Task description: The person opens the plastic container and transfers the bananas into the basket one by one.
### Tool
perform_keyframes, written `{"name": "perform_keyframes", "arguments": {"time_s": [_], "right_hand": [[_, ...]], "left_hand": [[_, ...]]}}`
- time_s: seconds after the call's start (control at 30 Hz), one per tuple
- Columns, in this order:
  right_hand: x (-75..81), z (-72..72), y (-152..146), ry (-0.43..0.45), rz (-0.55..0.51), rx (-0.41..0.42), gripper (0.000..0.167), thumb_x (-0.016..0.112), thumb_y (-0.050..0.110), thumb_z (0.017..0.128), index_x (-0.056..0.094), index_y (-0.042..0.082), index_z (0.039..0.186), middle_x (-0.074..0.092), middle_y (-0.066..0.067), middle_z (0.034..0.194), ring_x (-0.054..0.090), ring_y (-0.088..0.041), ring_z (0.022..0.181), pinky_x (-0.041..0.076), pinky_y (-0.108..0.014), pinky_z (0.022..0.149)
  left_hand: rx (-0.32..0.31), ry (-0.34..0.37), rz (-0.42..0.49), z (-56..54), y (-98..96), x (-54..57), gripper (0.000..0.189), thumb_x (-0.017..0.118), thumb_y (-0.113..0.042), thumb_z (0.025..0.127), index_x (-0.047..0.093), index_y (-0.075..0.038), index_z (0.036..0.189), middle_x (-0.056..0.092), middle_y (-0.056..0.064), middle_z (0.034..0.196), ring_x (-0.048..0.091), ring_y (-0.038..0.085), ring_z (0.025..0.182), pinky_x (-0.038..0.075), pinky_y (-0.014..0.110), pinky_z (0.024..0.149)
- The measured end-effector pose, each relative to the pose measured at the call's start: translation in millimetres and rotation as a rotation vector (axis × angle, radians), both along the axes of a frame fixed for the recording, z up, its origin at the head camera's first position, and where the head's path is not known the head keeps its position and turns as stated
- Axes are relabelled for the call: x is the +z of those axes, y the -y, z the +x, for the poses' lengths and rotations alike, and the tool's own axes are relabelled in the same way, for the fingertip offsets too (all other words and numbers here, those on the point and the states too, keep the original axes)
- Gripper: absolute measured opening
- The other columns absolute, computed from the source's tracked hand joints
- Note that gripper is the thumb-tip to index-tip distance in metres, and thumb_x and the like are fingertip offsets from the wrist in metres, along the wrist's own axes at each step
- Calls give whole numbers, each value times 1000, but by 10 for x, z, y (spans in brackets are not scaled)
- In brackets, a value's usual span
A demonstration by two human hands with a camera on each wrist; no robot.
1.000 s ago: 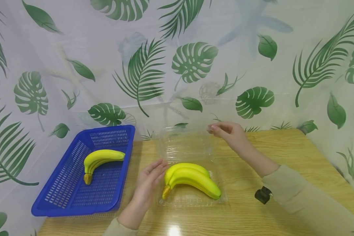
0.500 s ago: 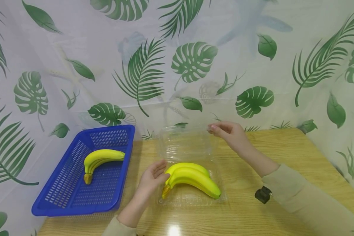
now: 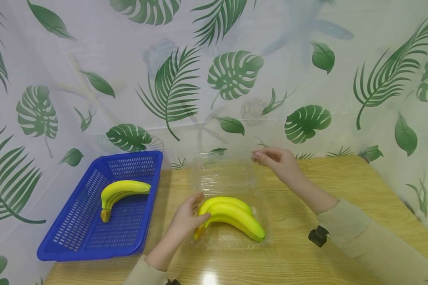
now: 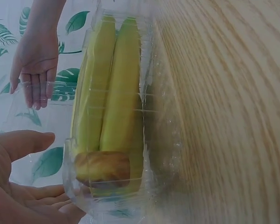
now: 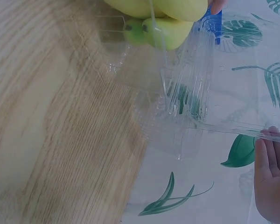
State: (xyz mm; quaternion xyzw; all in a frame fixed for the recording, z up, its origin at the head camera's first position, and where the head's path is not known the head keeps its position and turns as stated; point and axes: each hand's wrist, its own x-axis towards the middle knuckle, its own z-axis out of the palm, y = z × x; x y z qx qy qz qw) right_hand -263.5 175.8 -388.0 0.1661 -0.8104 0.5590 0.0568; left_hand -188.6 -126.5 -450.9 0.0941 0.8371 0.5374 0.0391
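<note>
Two yellow bananas (image 3: 232, 215), joined at a brown stem, lie in the bottom half of a clear plastic clamshell box (image 3: 232, 244). My left hand (image 3: 185, 217) is at the box's left side. Its fingers touch the outer wall, and the thumb stands apart above the rim, as the left wrist view shows. At the raised lid's (image 3: 228, 174) upper right corner, my right hand (image 3: 281, 162) pinches the edge between thumb and fingers. The lid stands up behind the bananas (image 4: 114, 98).
To the left stands a blue perforated basket (image 3: 151, 221) with another bunch of bananas (image 3: 125, 189) inside. The wooden table (image 3: 299, 245) meets a leaf-patterned cloth (image 3: 235, 79) at the back.
My left hand has moved right, bringing its thumb over the stem end. The box and bananas have shifted very slightly left. My right hand has stayed at the lid.
</note>
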Motion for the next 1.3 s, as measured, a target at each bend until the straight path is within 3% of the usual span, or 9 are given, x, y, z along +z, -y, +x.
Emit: {"name": "perform_keyframes", "arguments": {"time_s": [0.2,0.47,0.87,1.1,1.3], "right_hand": [[-10,-9,4,4,-7,3,37,60,22,110,69,-7,131,73,-29,128,70,6,100,60,-14,94],[-17,-14,6,4,-8,11,36,60,22,110,69,-6,131,72,-29,129,70,7,100,59,-11,94],[-12,-9,4,13,-10,23,37,60,24,110,69,-5,133,72,-28,130,70,7,101,59,-12,95],[-10,-11,5,13,-12,24,38,60,23,110,67,-7,133,72,-29,130,70,8,101,59,-12,94],[-9,-7,7,10,-9,19,37,59,22,111,68,-7,132,72,-30,130,70,8,100,59,-13,94]], "left_hand": [[-5,-31,-89,-24,0,-18,67,77,1,93,46,14,151,52,35,153,53,52,141,45,59,121],[-11,-135,-259,-30,7,-75,59,82,3,86,60,8,141,63,27,143,63,45,130,55,55,112],[-54,-115,-349,-84,48,-53,62,86,-7,87,61,6,141,66,25,140,68,43,124,58,54,109],[-59,-83,-313,-117,64,-62,61,87,-8,86,62,4,140,66,24,140,67,43,127,57,54,110],[-54,-113,-327,-111,59,-76,59,88,-8,86,64,4,139,68,24,138,68,42,125,58,53,109]]}}
